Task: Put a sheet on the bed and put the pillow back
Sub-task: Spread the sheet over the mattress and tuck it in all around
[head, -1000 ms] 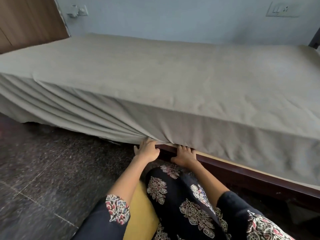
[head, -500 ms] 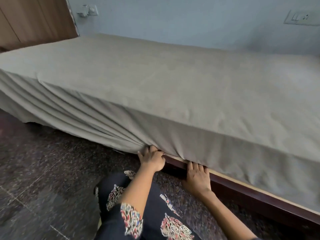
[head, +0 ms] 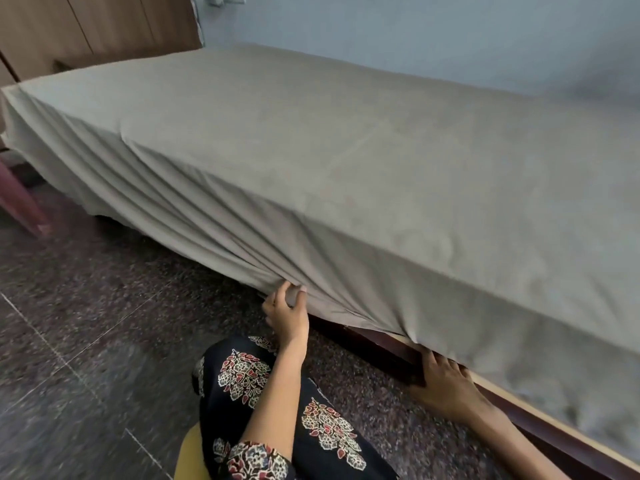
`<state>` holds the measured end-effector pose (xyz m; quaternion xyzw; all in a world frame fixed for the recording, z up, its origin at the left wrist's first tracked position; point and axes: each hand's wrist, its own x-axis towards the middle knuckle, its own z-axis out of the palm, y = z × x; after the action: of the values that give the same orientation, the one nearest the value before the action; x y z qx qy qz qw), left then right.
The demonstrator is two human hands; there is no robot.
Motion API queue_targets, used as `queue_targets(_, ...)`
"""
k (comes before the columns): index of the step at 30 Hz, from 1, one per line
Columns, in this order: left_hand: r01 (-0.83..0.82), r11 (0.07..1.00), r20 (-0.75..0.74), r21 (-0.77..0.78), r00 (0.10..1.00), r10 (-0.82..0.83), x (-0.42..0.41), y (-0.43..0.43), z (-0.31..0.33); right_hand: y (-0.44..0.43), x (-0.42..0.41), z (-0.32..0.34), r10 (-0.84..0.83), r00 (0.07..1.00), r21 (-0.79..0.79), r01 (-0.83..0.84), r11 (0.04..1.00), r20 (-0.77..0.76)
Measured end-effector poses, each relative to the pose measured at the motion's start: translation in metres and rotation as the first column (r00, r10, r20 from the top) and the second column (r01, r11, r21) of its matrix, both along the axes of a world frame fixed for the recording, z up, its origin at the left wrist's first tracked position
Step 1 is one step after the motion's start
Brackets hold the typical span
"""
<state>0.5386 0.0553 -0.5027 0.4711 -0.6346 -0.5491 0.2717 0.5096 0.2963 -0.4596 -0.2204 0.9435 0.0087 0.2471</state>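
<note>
At the lower middle of the frame, the left hand (head: 287, 315) pinches a gathered fold of the grey-beige sheet (head: 346, 161) between thumb and fingers, right at the hanging lower edge. Creases fan from that grip up and to the left across the draped side. The sheet covers the whole top of the bed and falls over its near side; at the left end it hangs almost to the floor (head: 86, 323).

At the lower right, the right hand (head: 446, 389) lies flat against the dark wooden bed frame (head: 377, 344), fingers straight and pointing up under the sheet's hem, where their tips are hidden.

Half a second ago the two hands were close together at the hem. Now they are well apart: the right hand has slid further right along the frame, while the left one holds much the same bunch of cloth. A longer stretch of bare frame shows between them, and the hem above the right hand is pulled into a small peak.

The view has also swung left. More of the brown wooden wardrobe (head: 86, 26) fills the upper left, a reddish wooden leg (head: 17, 202) has come in at the left edge, and the wall socket seen earlier at the upper right is gone from view. A knee in dark flowered trousers (head: 242, 375) sits below the left hand.
</note>
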Motion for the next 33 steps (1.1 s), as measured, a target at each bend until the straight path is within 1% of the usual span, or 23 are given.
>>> queue_targets(2, -0.019, 0.996, -0.029, 0.088, 0.999, 0.022, -0.007, 0.004, -0.004, 0.003, 0.003, 0.003, 0.016, 1.0, -0.019, -0.016, 1.0, 0.003)
queue_targets(5, -0.075, 0.981, -0.068, 0.181, 0.994, 0.088, -0.015, 0.008, -0.003, 0.004, 0.011, 0.009, 0.031, 0.998, -0.052, -0.028, 0.998, 0.062)
queue_targets(9, -0.133, 0.978, -0.002, 0.163, 0.991, 0.135, -0.023, 0.014, 0.0, 0.006, 0.025, 0.018, 0.053, 0.99, -0.116, -0.038, 0.993, 0.13)
queue_targets(11, -0.137, 0.983, 0.039, 0.123, 0.99, 0.133, -0.025, 0.015, 0.003, 0.004, 0.028, 0.021, 0.087, 0.992, -0.169, -0.072, 0.983, 0.087)
queue_targets(13, -0.15, 0.983, 0.067, 0.11, 0.987, 0.143, -0.027, 0.014, 0.005, -0.006, 0.031, 0.018, 0.128, 0.991, -0.26, -0.115, 0.959, 0.032)
queue_targets(15, -0.163, 0.98, 0.063, 0.111, 0.986, 0.157, -0.029, 0.015, 0.006, -0.024, 0.031, 0.013, 0.17, 0.984, -0.33, -0.179, 0.927, -0.055)
queue_targets(18, -0.159, 0.981, 0.049, 0.107, 0.987, 0.155, -0.034, 0.017, 0.004, -0.051, 0.024, -0.001, 0.198, 0.942, -0.368, -0.292, 0.883, -0.272)
queue_targets(20, -0.172, 0.974, 0.034, 0.146, 0.985, 0.169, -0.039, 0.015, 0.0, -0.064, 0.017, -0.009, 0.179, 0.936, -0.389, -0.294, 0.873, -0.305)
queue_targets(21, -0.185, 0.965, 0.019, 0.186, 0.983, 0.184, -0.041, 0.013, 0.0, -0.07, 0.016, -0.012, 0.176, 0.938, -0.375, -0.286, 0.882, -0.3)
queue_targets(23, -0.208, 0.947, 0.01, 0.245, 0.977, 0.212, -0.048, 0.011, -0.002, -0.078, 0.016, -0.017, 0.177, 0.933, -0.292, -0.272, 0.917, -0.314)
queue_targets(25, -0.256, 0.937, 0.006, 0.238, 0.965, 0.262, -0.056, 0.011, -0.003, -0.086, 0.015, -0.021, 0.163, 0.937, -0.236, -0.242, 0.941, -0.31)
queue_targets(27, -0.309, 0.925, -0.015, 0.221, 0.947, 0.32, -0.062, 0.013, -0.004, -0.096, 0.012, -0.014, 0.093, 0.96, -0.262, -0.164, 0.951, -0.263)
queue_targets(28, -0.328, 0.921, -0.023, 0.211, 0.94, 0.34, -0.064, 0.015, -0.003, -0.103, 0.009, -0.008, 0.065, 0.978, -0.273, -0.118, 0.955, -0.196)
queue_targets(29, -0.342, 0.918, -0.025, 0.201, 0.935, 0.353, -0.065, 0.017, -0.003, -0.11, 0.005, -0.007, 0.07, 0.983, -0.248, -0.112, 0.962, -0.171)
queue_targets(30, -0.351, 0.915, -0.029, 0.196, 0.931, 0.363, -0.065, 0.019, -0.003, -0.117, 0.004, -0.009, 0.09, 0.979, -0.202, -0.127, 0.971, -0.182)
queue_targets(31, -0.352, 0.914, -0.037, 0.202, 0.93, 0.366, -0.065, 0.019, -0.002, -0.123, 0.005, -0.009, 0.1, 0.982, -0.134, -0.123, 0.983, -0.161)
queue_targets(32, -0.345, 0.915, -0.048, 0.211, 0.931, 0.362, -0.063, 0.018, -0.002, -0.129, 0.005, -0.009, 0.099, 0.985, -0.086, -0.112, 0.99, -0.141)
queue_targets(33, -0.334, 0.917, -0.063, 0.218, 0.933, 0.355, -0.06, 0.016, 0.0, -0.134, 0.006, -0.009, 0.079, 0.988, -0.071, -0.089, 0.994, -0.133)
